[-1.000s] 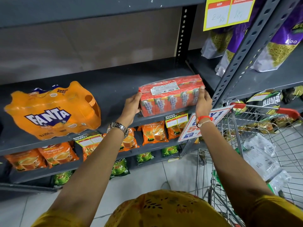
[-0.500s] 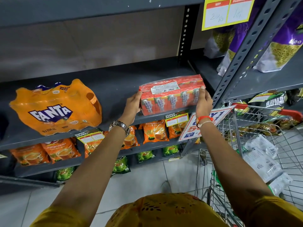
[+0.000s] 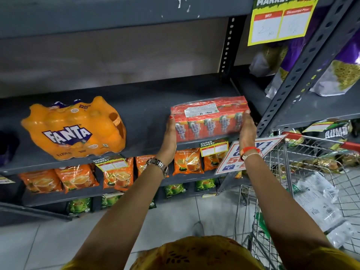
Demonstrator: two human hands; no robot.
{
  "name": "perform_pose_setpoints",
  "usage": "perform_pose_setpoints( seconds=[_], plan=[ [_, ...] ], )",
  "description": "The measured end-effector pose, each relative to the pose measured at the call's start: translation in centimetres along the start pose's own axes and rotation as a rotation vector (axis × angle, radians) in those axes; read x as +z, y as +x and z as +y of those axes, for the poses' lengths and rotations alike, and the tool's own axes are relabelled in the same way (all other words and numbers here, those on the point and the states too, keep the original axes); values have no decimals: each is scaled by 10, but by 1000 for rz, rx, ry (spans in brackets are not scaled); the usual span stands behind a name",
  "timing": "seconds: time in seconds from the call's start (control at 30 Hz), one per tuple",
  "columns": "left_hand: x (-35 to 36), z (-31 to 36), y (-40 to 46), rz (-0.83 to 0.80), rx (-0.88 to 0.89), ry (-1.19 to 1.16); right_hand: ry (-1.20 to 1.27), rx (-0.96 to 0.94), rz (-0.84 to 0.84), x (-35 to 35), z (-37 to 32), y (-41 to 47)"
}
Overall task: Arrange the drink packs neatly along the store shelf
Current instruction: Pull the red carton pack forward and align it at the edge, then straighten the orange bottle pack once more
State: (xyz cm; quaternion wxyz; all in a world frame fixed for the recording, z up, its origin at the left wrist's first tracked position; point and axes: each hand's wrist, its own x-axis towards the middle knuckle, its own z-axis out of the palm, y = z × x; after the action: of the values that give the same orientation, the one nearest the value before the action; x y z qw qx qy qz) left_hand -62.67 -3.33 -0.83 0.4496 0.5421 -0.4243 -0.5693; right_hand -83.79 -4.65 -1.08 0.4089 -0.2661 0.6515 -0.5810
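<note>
Head view shows, at the bottom of the frame, our two bare arms reaching up; the left hand (image 3: pixel 169 137) and the right hand (image 3: pixel 247 129) press flat against the two ends of the red drink pack (image 3: pixel 209 118), fingers closed around it. This pack sits at the front edge of the grey shelf (image 3: pixel 148 112), right of centre. Further left on the same shelf lies the orange Fanta pack (image 3: pixel 75 128), well apart from it.

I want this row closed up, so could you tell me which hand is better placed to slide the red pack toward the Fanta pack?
Probably the right hand: it presses the red pack's far end, opposite the Fanta pack, so it can push along the shelf.
</note>
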Motion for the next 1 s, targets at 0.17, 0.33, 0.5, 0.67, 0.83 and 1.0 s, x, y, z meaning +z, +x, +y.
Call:
perform_pose_setpoints(
  seconds=[0.17,0.33,0.5,0.67,0.83,1.0],
  plan=[
    [-4,-1,1,-47,28,3,2,-42,21,3,1,3],
    [-6,-1,6,-4,26,-44,-40,-27,30,6,4,3],
    [-12,-4,9,-28,53,-41,-50,-42,-5,9,5,3],
    [-10,-5,5,-10,27,-60,-41,55,-25,-1,19,-2],
    [-21,-4,-32,182,59,-143,121,-230,315,31,23,-52],
    [-110,-54,-78,609,231,-235,-35,-179,49,85,52,-143]
  ],
)
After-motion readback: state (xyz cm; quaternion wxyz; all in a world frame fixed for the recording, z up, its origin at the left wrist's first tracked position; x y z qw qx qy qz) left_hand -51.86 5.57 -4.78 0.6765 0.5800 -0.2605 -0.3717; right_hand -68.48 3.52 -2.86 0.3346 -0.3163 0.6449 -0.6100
